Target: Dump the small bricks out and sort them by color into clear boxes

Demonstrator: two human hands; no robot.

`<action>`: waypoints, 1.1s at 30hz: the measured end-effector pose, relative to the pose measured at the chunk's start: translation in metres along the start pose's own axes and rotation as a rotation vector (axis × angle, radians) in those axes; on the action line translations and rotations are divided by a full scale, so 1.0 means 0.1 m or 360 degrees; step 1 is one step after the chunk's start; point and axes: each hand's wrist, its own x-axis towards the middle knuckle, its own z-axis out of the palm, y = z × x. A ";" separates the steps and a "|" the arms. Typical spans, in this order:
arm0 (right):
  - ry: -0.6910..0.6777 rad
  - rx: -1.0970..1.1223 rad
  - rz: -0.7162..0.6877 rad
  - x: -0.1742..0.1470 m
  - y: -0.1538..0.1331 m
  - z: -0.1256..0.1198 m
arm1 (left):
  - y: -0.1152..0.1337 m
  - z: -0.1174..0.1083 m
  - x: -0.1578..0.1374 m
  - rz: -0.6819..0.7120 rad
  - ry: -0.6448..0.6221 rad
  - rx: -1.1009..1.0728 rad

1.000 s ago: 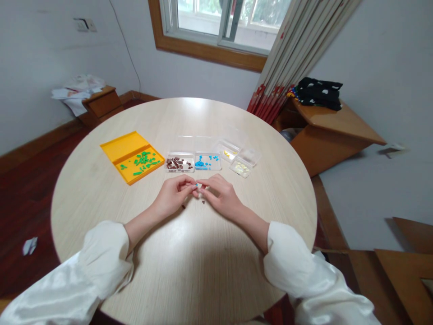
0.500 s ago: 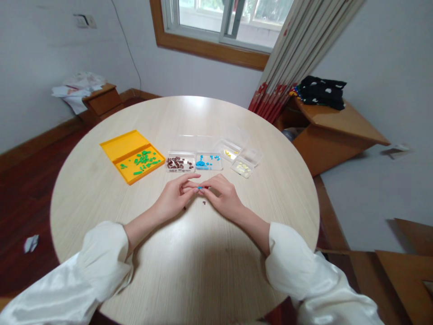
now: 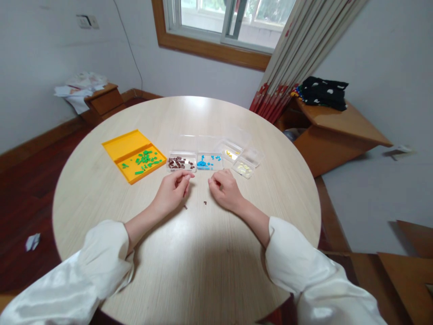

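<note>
My left hand (image 3: pixel 172 189) rests over the table in front of a clear box of dark brown bricks (image 3: pixel 181 163). Its fingers are curled, with thumb and forefinger close together; anything between them is too small to make out. Across a gap, my right hand (image 3: pixel 226 190) is closed, fingertips tucked under, just in front of the clear box of blue bricks (image 3: pixel 204 163). Whatever it may hold is hidden. Between and below the hands lie two tiny brown pieces, one brown piece (image 3: pixel 204 203) nearer my right hand and another brown piece (image 3: pixel 185 207) beside my left.
An opened yellow case (image 3: pixel 126 143) with green bricks (image 3: pixel 145 158) lies at the left of the round table (image 3: pixel 199 266). Right of the blue bricks stand clear boxes with yellow pieces (image 3: pixel 232 154) and pale yellow pieces (image 3: pixel 244 168), their transparent lids folded back.
My hands were together at a small blue piece and have moved apart, left hand leftward, right hand rightward. The blue piece no longer shows between them. Both brown pieces on the table are now uncovered.
</note>
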 end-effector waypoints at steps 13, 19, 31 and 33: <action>0.0225 -0.0463 0.0391 0.35 0.52 0.06 | 0.02 -0.09 0.10 -0.0449 0.0069 -0.1030; 0.0058 -0.0084 0.0326 0.26 0.40 0.05 | 0.02 -0.07 0.09 -0.0421 0.0058 -0.1121; -0.1061 0.0601 -0.0014 0.08 0.09 -0.15 | 0.01 -0.13 0.14 -0.0385 0.0137 -0.1028; -0.1124 0.0624 -0.0038 0.09 0.12 -0.17 | 0.01 -0.12 0.13 -0.0411 0.0149 -0.1009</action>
